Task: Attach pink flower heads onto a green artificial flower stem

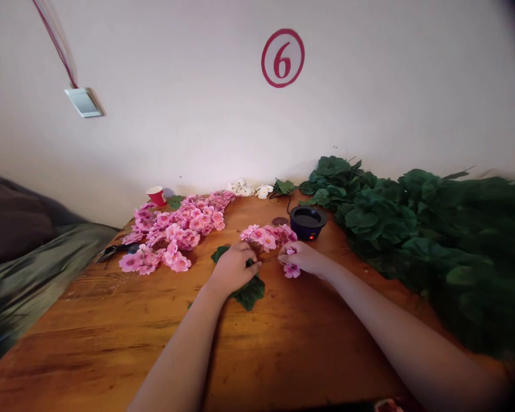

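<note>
Head-camera view, looking forward and down over a worn orange-brown wooden table (111,343): two bare forearms reach away from the viewer and meet near the table's middle. The left hand (234,267) is curled, fingers pressed together over a dark green fabric leaf (251,293) that spreads out beneath and toward the viewer; exactly what the fingertips grip is hidden. The right hand (304,258) is closed in a pinch on a small pink fabric blossom (291,270), which hangs at its near edge, just beside the left hand's knuckles. Both hands touch the near end of a short sprig of pink artificial flowers (266,236), which lies just beyond the fingers with its long axis running left to right, roughly level with both hands, the right one perhaps slightly closer to its far end. Directly behind the sprig sits a round black pot with a small red light (308,222). Further left lies a large heap of loose pink artificial flowers (175,232), with a red paper cup (157,195) behind it. A bank of dark green artificial foliage (412,229) fills the right side, and a few white artificial blossoms (249,189) rest against the pale wall, which bears a circled red number six (282,58).
</note>
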Available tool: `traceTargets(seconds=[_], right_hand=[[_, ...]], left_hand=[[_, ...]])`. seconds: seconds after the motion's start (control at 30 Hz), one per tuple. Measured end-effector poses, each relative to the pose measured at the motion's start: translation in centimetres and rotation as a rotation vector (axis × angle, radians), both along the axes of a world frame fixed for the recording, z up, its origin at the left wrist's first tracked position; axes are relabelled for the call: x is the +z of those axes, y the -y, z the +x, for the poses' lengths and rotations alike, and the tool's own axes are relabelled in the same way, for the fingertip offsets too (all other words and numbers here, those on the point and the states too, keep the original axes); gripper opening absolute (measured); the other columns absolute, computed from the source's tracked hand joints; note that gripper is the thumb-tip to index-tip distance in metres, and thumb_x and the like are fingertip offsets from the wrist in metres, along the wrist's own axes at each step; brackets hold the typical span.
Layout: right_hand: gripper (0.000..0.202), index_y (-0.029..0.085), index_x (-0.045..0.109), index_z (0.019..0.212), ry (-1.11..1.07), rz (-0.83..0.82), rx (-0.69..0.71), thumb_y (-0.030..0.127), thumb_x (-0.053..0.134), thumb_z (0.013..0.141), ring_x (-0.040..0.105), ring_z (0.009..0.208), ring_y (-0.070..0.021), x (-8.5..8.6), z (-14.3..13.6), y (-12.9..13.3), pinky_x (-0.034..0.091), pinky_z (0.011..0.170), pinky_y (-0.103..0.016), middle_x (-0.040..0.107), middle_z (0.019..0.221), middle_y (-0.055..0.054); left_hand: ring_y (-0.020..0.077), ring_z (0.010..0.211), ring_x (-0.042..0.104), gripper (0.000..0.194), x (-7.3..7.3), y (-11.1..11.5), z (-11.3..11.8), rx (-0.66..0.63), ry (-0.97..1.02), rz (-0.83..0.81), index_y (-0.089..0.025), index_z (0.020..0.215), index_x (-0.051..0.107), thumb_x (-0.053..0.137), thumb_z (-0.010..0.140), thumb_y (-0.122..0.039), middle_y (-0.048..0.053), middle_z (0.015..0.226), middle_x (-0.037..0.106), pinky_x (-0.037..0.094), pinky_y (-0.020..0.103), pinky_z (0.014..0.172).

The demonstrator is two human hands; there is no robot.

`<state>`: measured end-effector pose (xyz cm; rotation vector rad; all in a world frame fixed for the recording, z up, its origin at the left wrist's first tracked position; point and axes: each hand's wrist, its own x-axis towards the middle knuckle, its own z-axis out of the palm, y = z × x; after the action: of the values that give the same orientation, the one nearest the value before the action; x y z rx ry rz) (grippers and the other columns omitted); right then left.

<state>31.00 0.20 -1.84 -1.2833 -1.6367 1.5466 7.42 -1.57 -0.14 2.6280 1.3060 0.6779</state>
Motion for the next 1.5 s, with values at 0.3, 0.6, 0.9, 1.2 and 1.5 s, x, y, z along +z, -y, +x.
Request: traceTargets(seconds=[0.3,0.6,0.9,1.2,1.5], right_hand=[[0.018,0.017,0.050,0.074,-0.098,-0.013,-0.196,0.022,0.066,0.080,0.064,0.050,-0.0144,-1.1,-0.2,-0.9,0.046,0.045,-0.020,0.059,0.055,0.001],[0.014,0.016,0.053,0.072,-0.140,0.008,-0.206,0.021,0.062,0.081,0.059,0.047,-0.0108,-2.1,-0.1,-1.6,0.047,0.046,-0.020,0.059,0.056,0.001],[0.016,0.016,0.052,0.072,-0.038,0.016,-0.190,0.018,0.061,0.085,0.062,0.047,-0.0129,-0.8,-0.4,-0.7,0.052,0.046,-0.021,0.059,0.055,0.001],[0.012,0.017,0.052,0.074,0.050,0.031,-0.086,0.019,0.059,0.084,0.062,0.045,-0.0124,-0.9,-0.2,-0.5,0.053,0.046,-0.021,0.061,0.053,0.002],[0.016,0.018,0.050,0.073,0.072,0.006,-0.044,0.024,0.063,0.080,0.065,0.049,-0.0150,-0.7,-0.1,-0.5,0.053,0.046,-0.022,0.063,0.056,0.000]], left_hand=[[0.0268,0.101,0.056,0.029,-0.4,-0.2,-0.2,0.200,-0.105,0.014,-0.021,0.094,0.062,0.063,0.086,-0.049,0.007,0.102,0.061,0.042,0.038,0.087],[0.0207,0.092,0.061,0.021,-1.8,-1.5,-0.8,0.018,0.124,-0.023,-0.023,0.083,0.069,0.070,0.083,-0.044,0.002,0.089,0.067,0.043,0.032,0.084],[0.0159,0.077,0.060,0.016,-2.9,-2.5,-0.7,0.036,0.287,-0.144,-0.020,0.069,0.069,0.081,0.073,-0.030,0.000,0.078,0.065,0.044,0.028,0.075],[0.0146,0.074,0.057,0.017,-3.7,-2.9,-0.8,0.031,0.335,-0.209,-0.019,0.066,0.068,0.082,0.071,-0.028,-0.001,0.077,0.062,0.044,0.027,0.073],[0.0148,0.074,0.058,0.017,-3.3,-2.7,-1.0,-0.029,0.270,-0.180,-0.019,0.068,0.068,0.082,0.071,-0.030,-0.001,0.078,0.063,0.043,0.027,0.071]])
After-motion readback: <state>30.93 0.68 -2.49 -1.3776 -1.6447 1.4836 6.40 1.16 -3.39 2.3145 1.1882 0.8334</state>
